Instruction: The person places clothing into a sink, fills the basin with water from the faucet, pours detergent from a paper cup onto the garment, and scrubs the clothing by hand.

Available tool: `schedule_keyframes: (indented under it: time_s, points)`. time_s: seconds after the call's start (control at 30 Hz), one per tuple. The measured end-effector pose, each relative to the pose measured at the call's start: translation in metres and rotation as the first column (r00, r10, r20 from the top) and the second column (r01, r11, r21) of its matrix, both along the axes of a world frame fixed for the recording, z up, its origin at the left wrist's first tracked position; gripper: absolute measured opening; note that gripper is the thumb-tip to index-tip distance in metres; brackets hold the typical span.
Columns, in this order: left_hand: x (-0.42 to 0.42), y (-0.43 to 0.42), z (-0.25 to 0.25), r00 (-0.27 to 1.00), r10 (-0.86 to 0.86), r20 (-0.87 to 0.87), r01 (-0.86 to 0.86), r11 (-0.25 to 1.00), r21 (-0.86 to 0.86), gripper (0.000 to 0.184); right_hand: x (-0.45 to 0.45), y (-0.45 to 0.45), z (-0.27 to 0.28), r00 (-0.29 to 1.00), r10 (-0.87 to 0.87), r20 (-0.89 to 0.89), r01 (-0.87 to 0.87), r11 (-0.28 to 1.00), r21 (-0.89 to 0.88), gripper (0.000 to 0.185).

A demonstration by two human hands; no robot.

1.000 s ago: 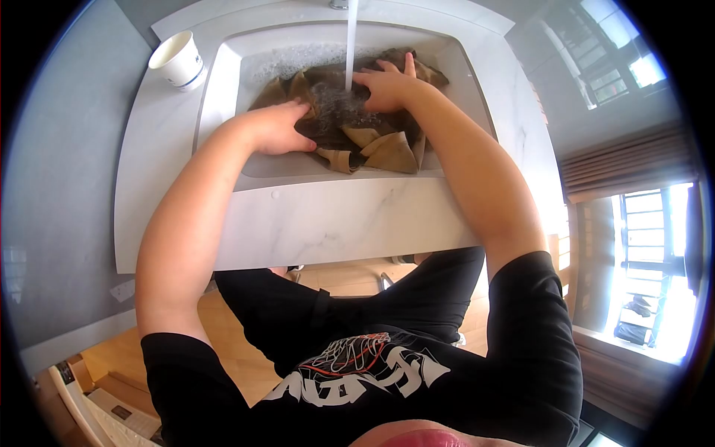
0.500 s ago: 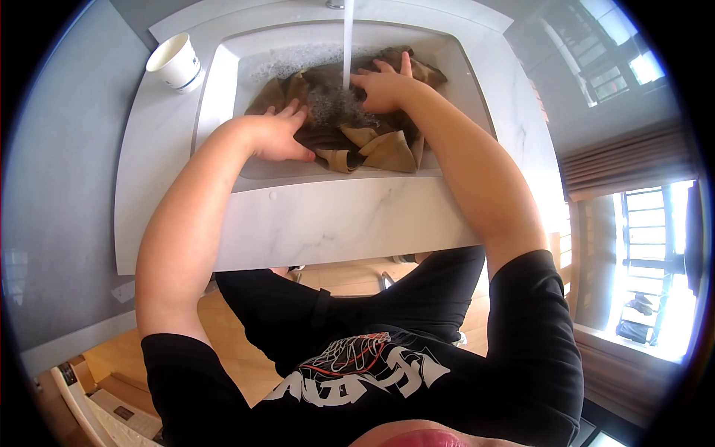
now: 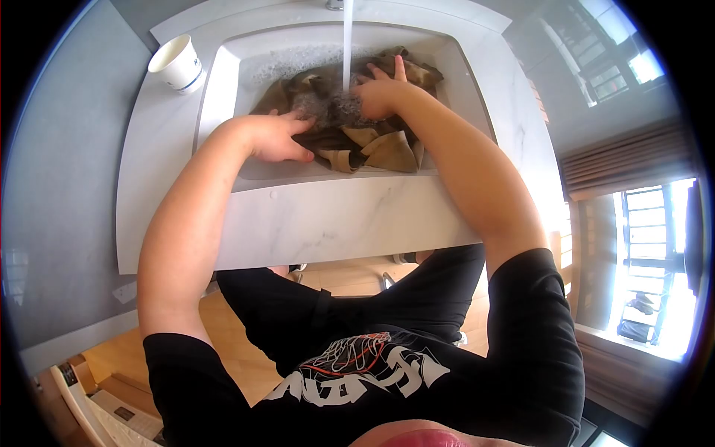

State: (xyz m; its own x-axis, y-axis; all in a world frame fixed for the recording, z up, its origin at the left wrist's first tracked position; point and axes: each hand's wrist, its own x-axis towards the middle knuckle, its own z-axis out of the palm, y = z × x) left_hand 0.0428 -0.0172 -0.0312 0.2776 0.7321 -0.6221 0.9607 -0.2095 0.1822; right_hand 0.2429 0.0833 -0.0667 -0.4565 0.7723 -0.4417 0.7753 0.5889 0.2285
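A wet brown-and-tan piece of cloth (image 3: 391,151), perhaps a garment, lies bunched in the white sink (image 3: 480,104). Water (image 3: 347,45) streams down from the tap onto the middle of the cloth and splashes there. On the cloth's left side rests my left hand (image 3: 279,138), its fingers spread and the thumb toward me. My right hand (image 3: 382,95) is on the right part of the cloth beside the stream, with some fingers stretched out and others hidden in the splash. Neither hand is closed around the fabric.
A white paper cup (image 3: 177,65) stands on the counter to the left of the sink. The tap (image 3: 335,4) shows at the top edge. Foam (image 3: 287,63) floats along the sink's back left. The marble-patterned counter front (image 3: 335,223) lies between me and the sink.
My right hand has shifted slightly left and lower, to the edge of the stream. The fingers of my left hand reach a little further into the splash.
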Motion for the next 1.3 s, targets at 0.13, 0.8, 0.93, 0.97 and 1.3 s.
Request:
schedule_keyframes:
  time_s: [0.13, 0.8, 0.93, 0.97, 1.3]
  points:
    - [-0.001, 0.002, -0.001, 0.996, 0.066, 0.065, -0.070, 0.996, 0.061, 0.085, -0.001, 0.003, -0.010, 0.985, -0.061, -0.158, 0.069, 0.997, 0.044, 0.083]
    - [-0.007, 0.006, -0.004, 0.995, 0.101, 0.024, -0.102, 0.995, 0.024, 0.090, -0.002, 0.004, 0.005, 0.910, 0.014, -0.415, -0.178, 0.916, -0.360, 0.074]
    - [-0.005, 0.007, -0.005, 0.983, 0.179, -0.030, -0.176, 0.982, 0.073, 0.095, 0.013, 0.001, 0.024, 0.930, -0.015, -0.367, -0.134, 0.917, -0.375, 0.085]
    - [-0.004, 0.007, -0.005, 0.981, 0.189, -0.044, -0.184, 0.979, 0.087, 0.096, 0.016, -0.005, 0.031, 0.949, -0.043, -0.313, -0.091, 0.912, -0.400, 0.088]
    - [-0.014, 0.009, -0.008, 0.991, 0.101, 0.088, -0.106, 0.993, 0.054, 0.090, -0.005, -0.008, 0.007, 0.974, 0.089, -0.209, -0.179, 0.867, -0.465, 0.062]
